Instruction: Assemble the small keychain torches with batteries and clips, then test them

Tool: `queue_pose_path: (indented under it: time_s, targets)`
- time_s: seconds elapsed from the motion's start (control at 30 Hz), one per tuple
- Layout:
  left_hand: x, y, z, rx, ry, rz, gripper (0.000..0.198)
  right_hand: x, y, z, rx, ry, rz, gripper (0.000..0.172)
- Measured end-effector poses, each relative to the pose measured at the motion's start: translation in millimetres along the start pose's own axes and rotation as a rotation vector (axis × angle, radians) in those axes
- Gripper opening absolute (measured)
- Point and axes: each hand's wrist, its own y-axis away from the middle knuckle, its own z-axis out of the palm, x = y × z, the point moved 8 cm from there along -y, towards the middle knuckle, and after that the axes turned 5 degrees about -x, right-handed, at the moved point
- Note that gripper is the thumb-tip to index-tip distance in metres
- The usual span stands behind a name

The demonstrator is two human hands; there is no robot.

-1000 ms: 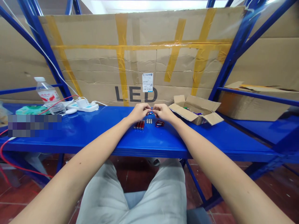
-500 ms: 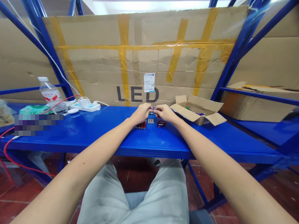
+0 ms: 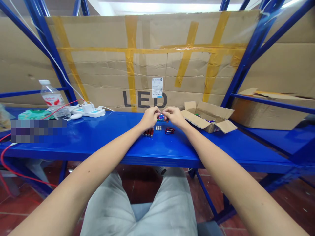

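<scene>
My left hand and my right hand meet above the blue table, fingers pinched together on a small purple and blue item held between them. Just below the hands lie a row of small dark red cylinders, a cluster of tiny silver button cells and a red clip-like ring. What exactly the pinched item is stays too small to name.
An open small cardboard box with small parts stands right of the hands. At the left are a water bottle, a white power strip with red wire, and a green pack. A taped "LED" cardboard sheet backs the table.
Both hands have lifted slightly off the table, still pinched together on the small item. The view shifted a little.
</scene>
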Motion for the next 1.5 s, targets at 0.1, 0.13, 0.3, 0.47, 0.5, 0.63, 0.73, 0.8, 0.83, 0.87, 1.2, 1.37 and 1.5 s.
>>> queue_pose_path:
  time_s: [0.1,0.13,0.3,0.47,0.5,0.63,0.73,0.8,0.83,0.87,1.2,1.37,1.5]
  targets:
    - [3.0,0.0,1.7,-0.010,-0.023,0.025,0.016,0.4,-1.5,0.4,-0.008,0.058,-0.001,0.011]
    - [3.3,0.1,2.0,-0.008,-0.027,0.025,0.016,0.1,-1.6,0.6,-0.006,0.073,-0.003,0.011]
    - [2.1,-0.4,1.0,0.041,-0.018,-0.002,0.016,-6.2,0.2,3.0,0.008,0.139,-0.037,0.014]
    - [3.2,-1.3,-1.1,0.070,-0.030,0.008,0.017,-11.1,2.6,5.0,0.009,0.256,-0.052,0.017]
    - [3.6,-1.5,-1.5,0.067,-0.032,0.014,0.016,-10.8,2.8,4.8,0.018,0.274,-0.044,0.016]
    - [-0.2,-2.9,-2.6,0.036,0.069,0.010,0.010,-7.8,3.1,3.8,0.079,0.271,0.003,0.017]
    - [-7.9,-4.9,-4.5,0.028,0.214,-0.021,0.005,-6.0,3.2,5.5,0.097,0.207,0.026,0.015]
    - [-13.9,-6.1,-4.4,0.015,0.290,-0.052,0.003,-5.4,3.5,7.5,0.084,0.176,0.037,0.013]
    - [-16.9,-6.5,-3.9,0.006,0.322,-0.072,0.003,-5.3,3.8,8.5,0.072,0.168,0.039,0.013]
    - [-19.5,-6.6,-3.2,-0.003,0.348,-0.090,0.004,-5.7,4.3,9.4,0.060,0.164,0.039,0.012]
    - [-27.7,-9.1,-8.5,0.074,0.325,-0.167,0.010,-18.1,8.9,14.7,0.053,0.377,-0.024,0.008]
    - [-49.2,-6.8,-32.0,0.143,0.224,-0.242,0.013,7.6,4.3,-14.6,0.055,0.609,0.165,0.014]
    - [-80.4,-2.1,-45.5,0.049,0.054,-0.385,0.008,35.0,10.0,-38.0,-0.015,0.772,0.413,0.015]
